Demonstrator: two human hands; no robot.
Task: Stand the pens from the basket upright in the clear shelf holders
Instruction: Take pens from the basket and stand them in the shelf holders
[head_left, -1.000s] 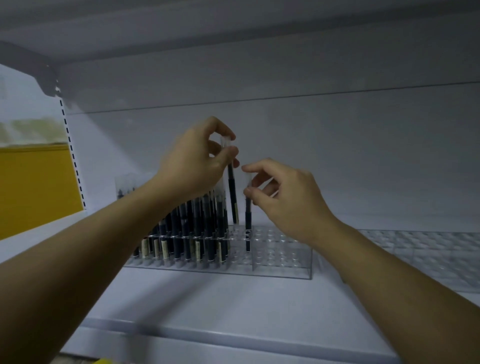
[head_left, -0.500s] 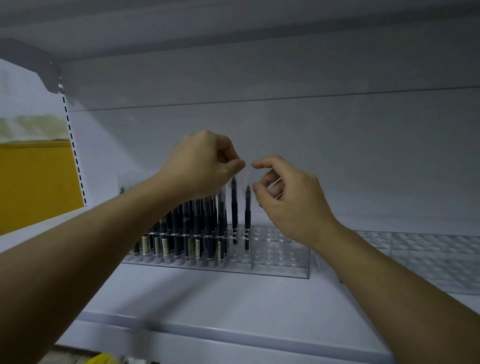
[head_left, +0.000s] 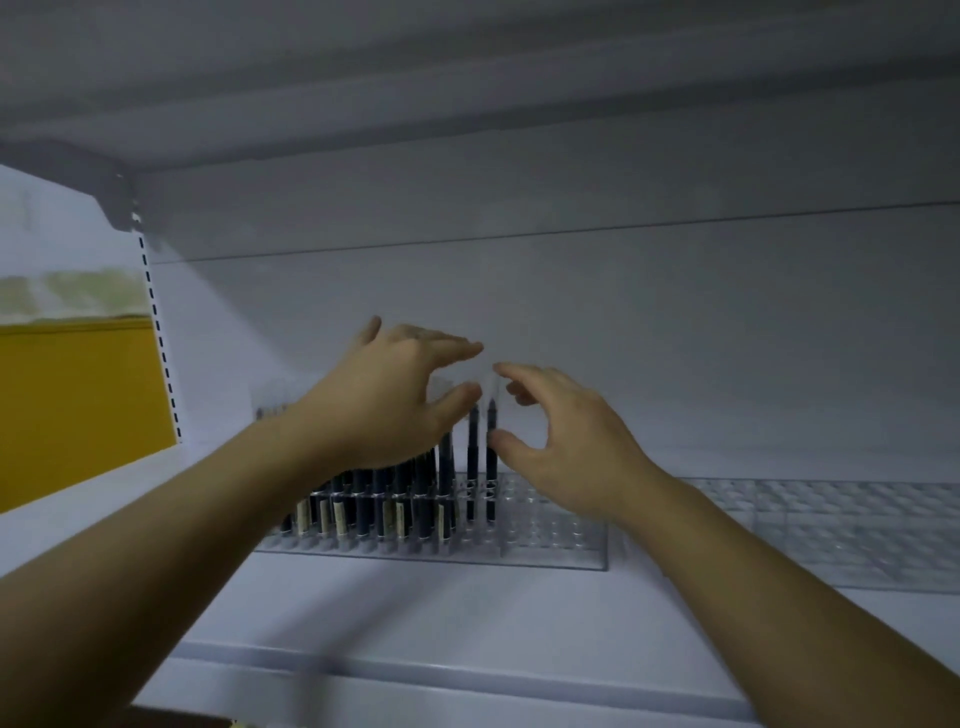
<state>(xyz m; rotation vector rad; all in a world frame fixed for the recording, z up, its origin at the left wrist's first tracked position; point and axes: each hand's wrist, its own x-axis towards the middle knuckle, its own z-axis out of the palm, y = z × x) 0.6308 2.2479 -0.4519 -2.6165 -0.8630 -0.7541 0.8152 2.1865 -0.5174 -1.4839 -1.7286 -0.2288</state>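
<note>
1. Clear plastic fills the middle of the head view. A clear pen holder (head_left: 550, 538) sits on the white shelf (head_left: 415, 613), and its left part is packed with dark pens (head_left: 395, 499) standing upright, several with pale labels low on the barrel.
2. Just right of that block, a first lone pen (head_left: 472, 452) and a second lone pen (head_left: 491, 467) stand upright in their own holes, close together.
3. The left hand (head_left: 389, 400) hovers over the tops of the packed pens. Its fingers are spread, so its grip is wide and it holds nothing.
4. The right hand (head_left: 563, 447) is just right of the second lone pen, its fingers loosely curved. Its grip is also wide and holds nothing. The thumb is right beside that pen's barrel, but whether it touches cannot be told.
5. As a judgement of progress, roughly the left half of this holder is filled. Its right part shows bare holes. A second clear holder (head_left: 841, 525) farther right on the shelf looks to have no pens in it.
6. The basket is not in view, so the number of pens left cannot be told. With both hands free, the likely next step is to fetch more pens and fill the holes beside the second lone pen.
</note>
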